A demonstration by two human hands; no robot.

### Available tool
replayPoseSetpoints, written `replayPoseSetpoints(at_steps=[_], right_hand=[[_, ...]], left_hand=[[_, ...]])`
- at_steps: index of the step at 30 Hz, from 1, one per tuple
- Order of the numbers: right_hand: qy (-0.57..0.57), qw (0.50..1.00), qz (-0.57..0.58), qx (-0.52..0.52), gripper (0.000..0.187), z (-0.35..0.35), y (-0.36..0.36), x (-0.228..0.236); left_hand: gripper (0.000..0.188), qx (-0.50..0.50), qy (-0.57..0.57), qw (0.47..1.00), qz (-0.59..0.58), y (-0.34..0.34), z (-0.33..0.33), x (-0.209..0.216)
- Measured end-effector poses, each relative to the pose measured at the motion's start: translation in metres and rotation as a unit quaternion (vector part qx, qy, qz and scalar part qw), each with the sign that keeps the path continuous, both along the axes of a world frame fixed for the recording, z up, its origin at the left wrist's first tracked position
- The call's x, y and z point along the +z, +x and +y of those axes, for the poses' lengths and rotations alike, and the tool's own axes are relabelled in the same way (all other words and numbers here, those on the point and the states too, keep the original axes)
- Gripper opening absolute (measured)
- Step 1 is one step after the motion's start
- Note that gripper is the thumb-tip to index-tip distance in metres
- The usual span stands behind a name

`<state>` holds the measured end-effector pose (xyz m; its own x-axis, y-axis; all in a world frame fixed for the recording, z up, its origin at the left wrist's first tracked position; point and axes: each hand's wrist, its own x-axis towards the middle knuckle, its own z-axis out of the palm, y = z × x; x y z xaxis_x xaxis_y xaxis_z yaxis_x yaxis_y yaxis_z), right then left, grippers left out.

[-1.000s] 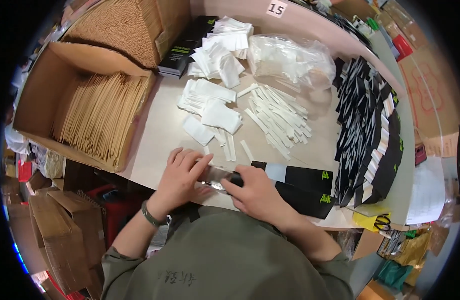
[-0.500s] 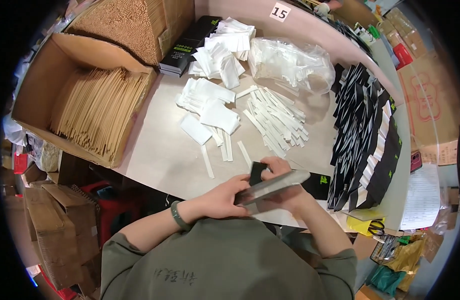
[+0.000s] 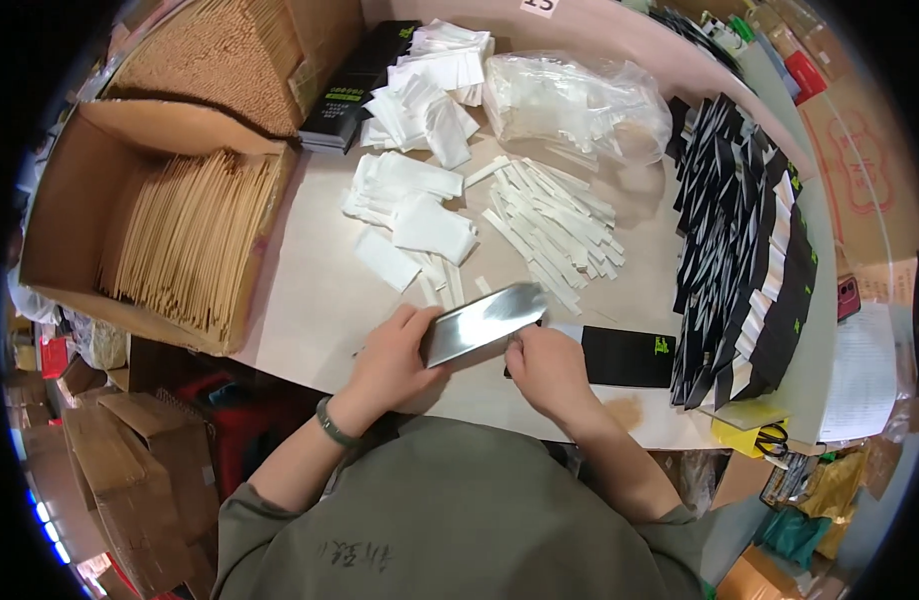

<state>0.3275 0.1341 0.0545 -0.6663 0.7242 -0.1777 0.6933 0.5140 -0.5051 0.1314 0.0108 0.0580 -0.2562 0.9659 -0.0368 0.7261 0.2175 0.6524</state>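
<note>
A shiny silver metal piece [image 3: 485, 325], long and narrow with a pointed right end, is held slantwise above the table's front edge. My left hand [image 3: 392, 358] is closed around its lower left end. Just below its right end is my right hand [image 3: 555, 372], fingers curled in and closed; whatever they pinch is hidden. Right of that hand a flat black paper sleeve [image 3: 625, 358] with a green mark lies on the table. Beyond the metal piece are a pile of thin white strips [image 3: 555, 215] and a stack of white folded napkins [image 3: 410, 205].
At the left stands an open cardboard box [image 3: 55, 215] of wooden chopsticks [image 3: 185, 245], with another full box [image 3: 205, 75] behind. A clear plastic bag [image 3: 575, 105] lies at the back. Many black sleeves [image 3: 730, 250] overlap along the right edge, near yellow-handled scissors [image 3: 770, 438].
The metal piece has moved up and left and turned its shiny face up. My left hand has shifted left with it; my right hand has curled in below its tip. The view has shifted slightly.
</note>
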Motion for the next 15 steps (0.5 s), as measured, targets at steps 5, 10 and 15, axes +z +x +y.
replayPoseSetpoints(at_steps=[5, 10, 15], right_hand=[[-0.088, 0.992, 0.063, -0.06, 0.019, 0.001, -0.001, -0.009], [-0.09, 0.994, 0.029, 0.063, 0.019, -0.007, -0.029, 0.007], [0.136, 0.984, 0.087, -0.082, 0.016, 0.121, -0.007, 0.002]], left_hand=[[0.075, -0.107, -0.088, 0.983, 0.12, -0.021, -0.036, 0.023], [0.083, -0.164, -0.087, 0.981, 0.065, -0.021, -0.006, 0.024], [0.071, -0.119, 0.076, 0.983, 0.116, -0.053, -0.014, 0.028]])
